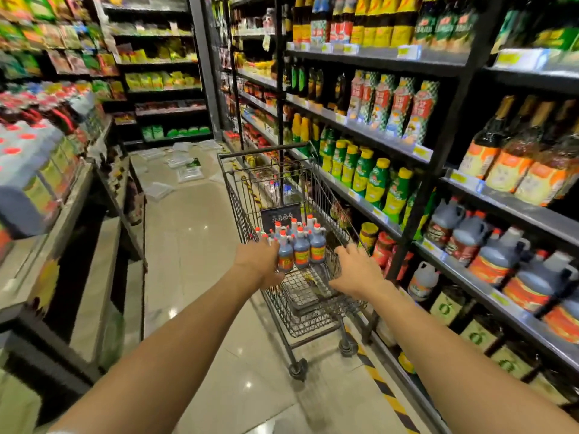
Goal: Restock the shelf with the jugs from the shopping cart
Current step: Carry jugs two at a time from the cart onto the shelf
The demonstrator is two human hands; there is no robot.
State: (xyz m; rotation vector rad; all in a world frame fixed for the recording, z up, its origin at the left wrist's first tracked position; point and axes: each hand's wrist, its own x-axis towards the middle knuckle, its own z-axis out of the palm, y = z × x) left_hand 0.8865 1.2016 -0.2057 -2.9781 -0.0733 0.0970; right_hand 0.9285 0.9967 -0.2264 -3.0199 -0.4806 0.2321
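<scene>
Wire cart stands beside the shelf so its red-capped jugs sit handy for lifting across — right hand fingers hooked over the rim, left hand fingers hidden, grip unclear.

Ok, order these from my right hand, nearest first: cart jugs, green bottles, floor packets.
1. jugs, in the cart, left of the right hand.
2. green bottles, on the shelf beside the cart.
3. packets, floor beyond the cart.
</scene>
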